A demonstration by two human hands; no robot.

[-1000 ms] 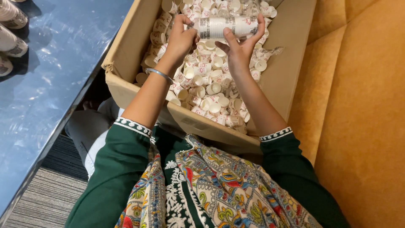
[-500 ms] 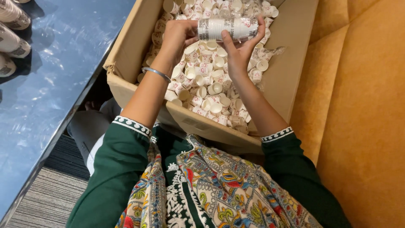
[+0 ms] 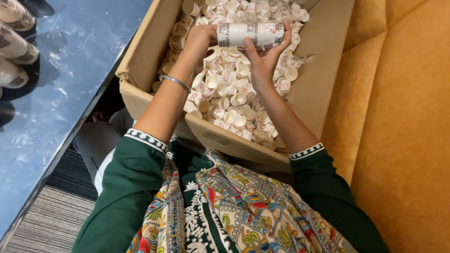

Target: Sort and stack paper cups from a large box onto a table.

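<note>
A horizontal stack of paper cups [image 3: 251,34], raised slightly since before, is gripped at both ends by the left hand [image 3: 200,37] and right hand [image 3: 265,58] over the cardboard box [image 3: 323,79].

On your left you see a table [image 3: 56,117] with a glossy blue-grey top. It reflects soft light in pale patches, and its edge runs diagonally from the top centre to the bottom left corner. Below this edge, the floor [image 3: 51,225] has a carpet with fine grey and dark stripes. On your right, a seat [image 3: 403,140] with mustard-yellow fabric fills the whole side of the view. A seam divides its cushions, and the fabric looks smooth and evenly lit, without strong shadows.
</note>
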